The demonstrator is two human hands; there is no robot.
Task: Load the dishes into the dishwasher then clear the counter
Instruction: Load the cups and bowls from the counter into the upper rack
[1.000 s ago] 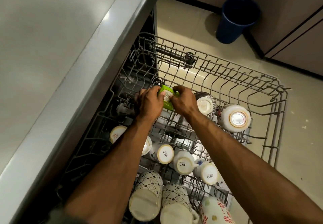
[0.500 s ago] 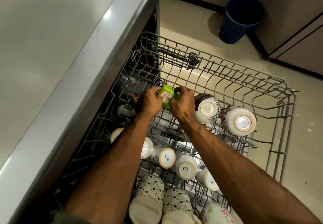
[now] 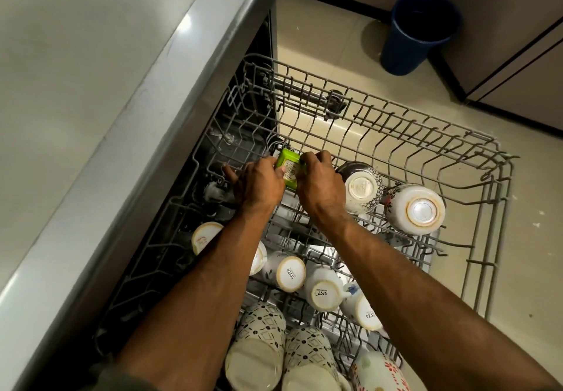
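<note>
Head view shows both forearms reaching into the pulled-out upper rack (image 3: pixel 422 122) of the dishwasher, below the edge of the counter (image 3: pixel 76 86). The green container (image 3: pixel 288 167), small and box-shaped with a printed label, sits at the far left of the rack, held between the two hands just above the wires. The left hand (image 3: pixel 259 185) has its thumb side against the container's near-left face. Its fingers are curled, and one or two reach past to the rack wire. The right hand (image 3: pixel 321 186) grips the opposite side with fingers bent over the top edge.

Assessment: the container appears to be thin plastic, so it is likely light, fairly stiff and not fragile, though the label face may be slick when wet. The sound hold is across its two opposite side walls, as taken here. Being light, it could tip unless wedged between tines.

A patterned bowl (image 3: pixel 362 188) lies inverted just beside the right hand. White mugs (image 3: pixel 291 273) fill the nearer rows.
</note>
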